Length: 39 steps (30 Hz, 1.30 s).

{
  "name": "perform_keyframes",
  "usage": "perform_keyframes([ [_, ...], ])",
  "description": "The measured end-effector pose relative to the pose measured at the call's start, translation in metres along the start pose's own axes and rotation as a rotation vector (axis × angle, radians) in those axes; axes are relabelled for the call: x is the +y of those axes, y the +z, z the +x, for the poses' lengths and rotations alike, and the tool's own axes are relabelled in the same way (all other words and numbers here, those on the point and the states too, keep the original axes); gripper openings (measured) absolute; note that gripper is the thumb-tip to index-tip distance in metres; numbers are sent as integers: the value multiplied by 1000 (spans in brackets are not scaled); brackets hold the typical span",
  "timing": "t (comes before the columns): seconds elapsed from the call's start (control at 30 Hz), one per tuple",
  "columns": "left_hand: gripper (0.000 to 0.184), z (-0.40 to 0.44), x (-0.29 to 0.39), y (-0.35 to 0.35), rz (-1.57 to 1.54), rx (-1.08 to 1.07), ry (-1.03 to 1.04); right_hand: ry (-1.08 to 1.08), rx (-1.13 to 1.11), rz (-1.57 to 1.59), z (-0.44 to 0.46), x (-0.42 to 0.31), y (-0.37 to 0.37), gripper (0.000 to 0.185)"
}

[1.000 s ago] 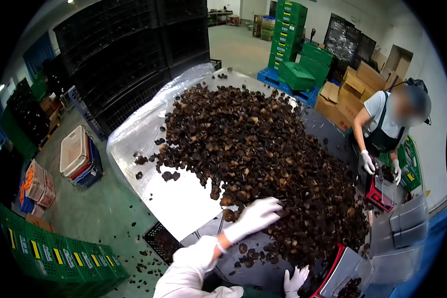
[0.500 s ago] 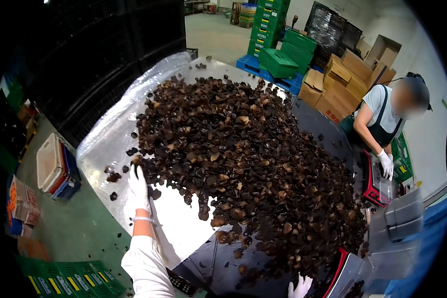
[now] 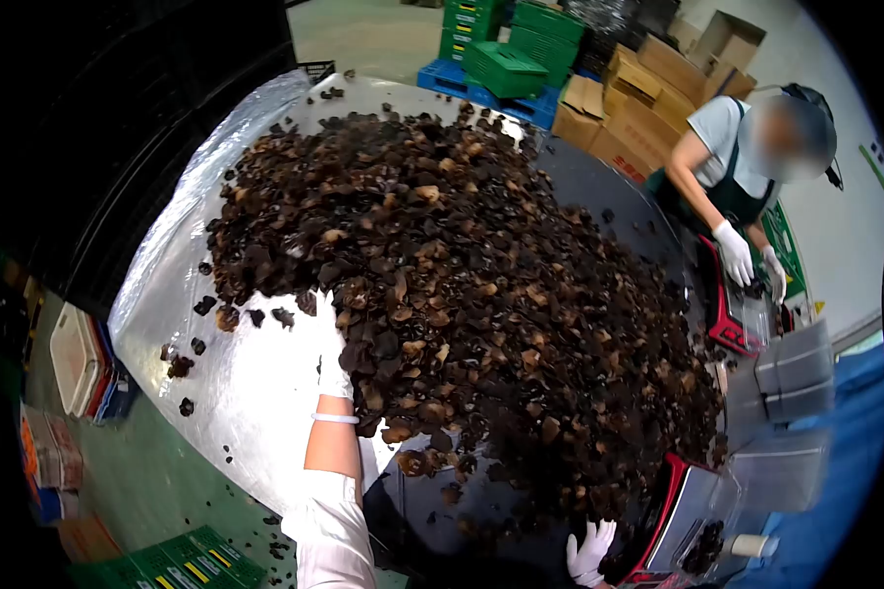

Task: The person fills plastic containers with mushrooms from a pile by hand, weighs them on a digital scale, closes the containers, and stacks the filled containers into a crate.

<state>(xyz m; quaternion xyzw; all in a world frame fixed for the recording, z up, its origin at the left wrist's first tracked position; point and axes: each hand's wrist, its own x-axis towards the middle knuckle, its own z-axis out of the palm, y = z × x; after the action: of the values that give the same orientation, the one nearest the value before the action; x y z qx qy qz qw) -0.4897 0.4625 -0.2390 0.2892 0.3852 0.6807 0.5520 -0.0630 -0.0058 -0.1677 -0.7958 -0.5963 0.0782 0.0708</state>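
Note:
A broad heap of dark brown wood ear mushrooms [image 3: 442, 285] covers most of the table. My left hand [image 3: 332, 344], in a white glove, lies against the heap's lower left edge with its fingers stretched forward. Glare on the bright sheet blurs its outline. My right hand [image 3: 590, 552], also gloved, is at the bottom of the view, fingers spread, beside the heap's near edge. Just right of it stands a red-edged scale [image 3: 664, 510] with a clear container holding some dark mushrooms [image 3: 703, 548].
Across the table, a co-worker [image 3: 732, 167] in white gloves works over another red scale [image 3: 732, 329]. Clear plastic containers [image 3: 796, 368] are stacked at right. Loose mushroom pieces lie on the shiny sheet [image 3: 236, 422] at left. Green crates [image 3: 506, 69] and cardboard boxes [image 3: 629, 123] stand behind.
My left hand has moved right along the sheet to the heap's lower edge. My right hand stays near the scale. The view has shifted, and the co-worker's hands have moved apart.

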Motion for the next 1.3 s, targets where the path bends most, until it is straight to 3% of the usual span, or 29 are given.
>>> perform_keyframes([
  [0.07, 47, -12, -3, 18, -163, 10, -67, 2, 3, -9, -2, 1, 2, 54],
  [0.43, 43, -116, -48, 176, 371, -160, -189, -33, 96, 3, 4, -4, 2, 48],
  [0.5, 42, -131, -53, 198, 368, -209, -164, -23, 85, 32, 7, -6, -1, 45],
  [0.57, 45, -148, -42, 226, 283, -268, 25, -18, 104, 26, 10, -8, -2, 45],
  [0.7, 43, -180, -27, 259, 259, -310, -85, -18, 94, 28, 10, -12, -8, 48],
  [0.87, 36, -224, -18, 299, 381, -453, 38, -12, 97, 38, 10, -8, -1, 48],
  [1.0, 36, -248, -16, 307, 594, -639, 200, -54, 193, 75, 8, -8, 1, 49],
  [1.1, 46, -265, 1, 292, 824, -788, 413, -38, 141, 84, 9, -8, -2, 48],
  [1.17, 61, -282, 13, 278, 912, -821, 432, -28, 142, 50, 11, -6, 2, 50],
  [1.3, 62, -330, 26, 244, 992, -917, 473, -50, 117, 88, 9, -3, -8, 52],
])
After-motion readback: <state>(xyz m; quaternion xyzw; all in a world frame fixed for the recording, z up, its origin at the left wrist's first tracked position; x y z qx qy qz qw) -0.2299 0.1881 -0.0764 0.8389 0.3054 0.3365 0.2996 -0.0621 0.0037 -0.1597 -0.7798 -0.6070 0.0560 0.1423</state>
